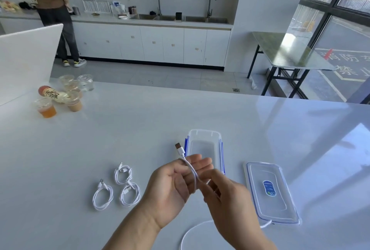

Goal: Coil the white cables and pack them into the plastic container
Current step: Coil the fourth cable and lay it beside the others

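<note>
Currently in hand: white cable [192, 172], plug end sticking up above left hand [174, 184], which pinches it.
Right hand [227, 196]: pinches same cable, touching left palm; slack trails onto table [120, 129].
Container [204, 134]: open, just behind hands.
Lid [269, 206]: right of hands.
Coiled cables [118, 187]: three, left of hands.
</note>
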`<action>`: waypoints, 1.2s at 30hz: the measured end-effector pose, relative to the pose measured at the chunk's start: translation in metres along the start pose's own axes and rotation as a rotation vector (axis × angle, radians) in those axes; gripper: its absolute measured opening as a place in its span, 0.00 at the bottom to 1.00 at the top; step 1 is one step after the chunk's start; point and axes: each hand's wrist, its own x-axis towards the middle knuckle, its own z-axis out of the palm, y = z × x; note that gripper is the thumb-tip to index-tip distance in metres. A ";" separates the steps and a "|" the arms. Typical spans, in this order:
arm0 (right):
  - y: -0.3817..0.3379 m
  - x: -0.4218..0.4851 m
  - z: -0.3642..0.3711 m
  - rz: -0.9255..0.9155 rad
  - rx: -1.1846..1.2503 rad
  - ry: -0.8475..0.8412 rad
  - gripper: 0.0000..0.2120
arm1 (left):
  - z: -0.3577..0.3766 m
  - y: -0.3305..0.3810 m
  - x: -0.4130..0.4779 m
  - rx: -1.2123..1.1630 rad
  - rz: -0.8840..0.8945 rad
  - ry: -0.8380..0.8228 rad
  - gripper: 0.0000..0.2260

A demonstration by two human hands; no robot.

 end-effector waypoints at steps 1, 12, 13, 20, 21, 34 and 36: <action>0.003 -0.004 0.001 -0.004 0.031 -0.015 0.05 | 0.002 0.002 -0.002 -0.061 -0.001 -0.036 0.16; 0.062 0.006 -0.012 0.376 0.394 -0.795 0.10 | -0.005 0.022 -0.004 -0.198 -0.027 -0.275 0.39; 0.063 0.017 -0.014 0.380 0.328 -0.826 0.10 | -0.006 0.021 -0.003 -0.143 -0.092 -0.359 0.42; 0.019 0.104 -0.039 0.293 0.041 -0.718 0.13 | 0.003 0.010 0.005 0.608 -0.393 -0.411 0.54; 0.010 0.110 -0.042 0.270 0.009 -0.729 0.14 | 0.002 0.009 0.007 0.639 -0.406 -0.390 0.55; -0.029 0.017 -0.027 0.013 -0.122 -0.171 0.06 | -0.006 0.006 0.012 -0.054 0.015 -0.070 0.48; -0.013 0.000 -0.017 0.055 -0.028 -0.098 0.08 | -0.001 0.009 0.009 -0.131 0.066 -0.077 0.49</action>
